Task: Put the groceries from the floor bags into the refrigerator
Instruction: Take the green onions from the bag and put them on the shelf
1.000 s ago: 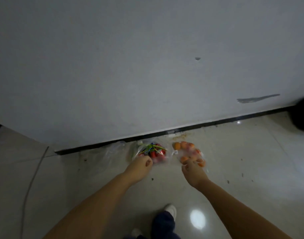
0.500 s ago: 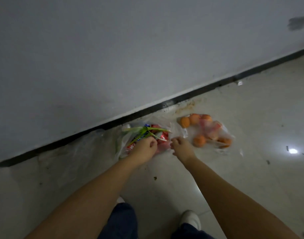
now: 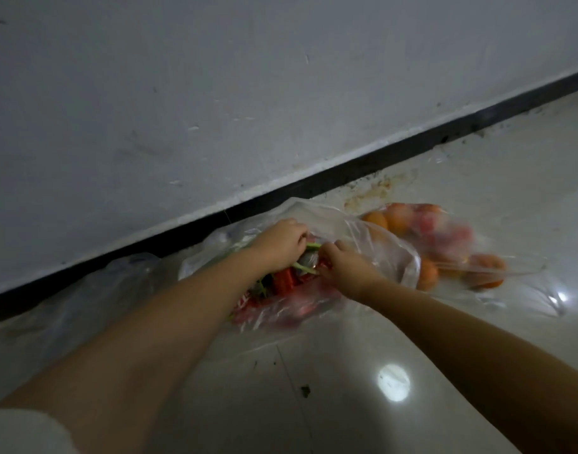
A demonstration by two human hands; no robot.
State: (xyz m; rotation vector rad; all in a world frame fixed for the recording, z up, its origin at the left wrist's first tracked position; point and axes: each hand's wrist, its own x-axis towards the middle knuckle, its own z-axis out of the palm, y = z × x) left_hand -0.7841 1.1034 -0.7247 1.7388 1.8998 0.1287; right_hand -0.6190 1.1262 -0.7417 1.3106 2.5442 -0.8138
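So far nothing had reached the fridge. Both bags lay on the floor by the wall. Left hand and right hand curled their fingers on the veg bag; the fruit bag waited.

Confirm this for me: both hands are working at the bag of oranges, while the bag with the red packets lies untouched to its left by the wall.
Not quite. The head view shows the left hand and right hand at the bag with the red packets; the bag of oranges lies untouched to its right, by the wall.
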